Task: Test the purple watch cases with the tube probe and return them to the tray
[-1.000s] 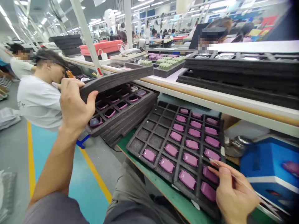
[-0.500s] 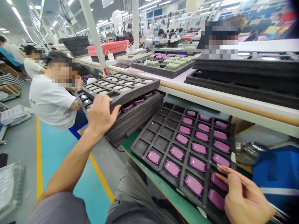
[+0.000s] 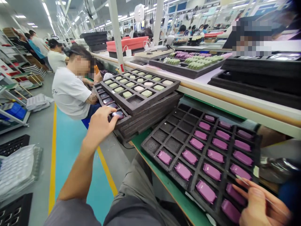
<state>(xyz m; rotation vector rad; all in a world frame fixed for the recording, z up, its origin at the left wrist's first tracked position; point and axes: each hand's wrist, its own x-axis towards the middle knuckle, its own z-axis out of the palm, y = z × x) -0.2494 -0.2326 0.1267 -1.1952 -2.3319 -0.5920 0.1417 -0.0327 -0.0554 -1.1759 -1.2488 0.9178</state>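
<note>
Single head-worn cam, above and behind left hand (image 3: 101, 122) and right hand (image 3: 258, 201), facing forward and down; both close, counter (image 3: 235, 105) beyond them, floor (image 3: 70, 150) left of left hand.

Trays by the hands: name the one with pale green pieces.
The top tray, askew on the stack by the left hand; the tray beneath shows dark pieces, the separate tray by the right hand purple ones.

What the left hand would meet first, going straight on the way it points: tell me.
Most likely the dark glossy piece in the lower tray, just ahead of the left hand; whether they already touch is unclear. Past it, the upper tray seems next.
</note>
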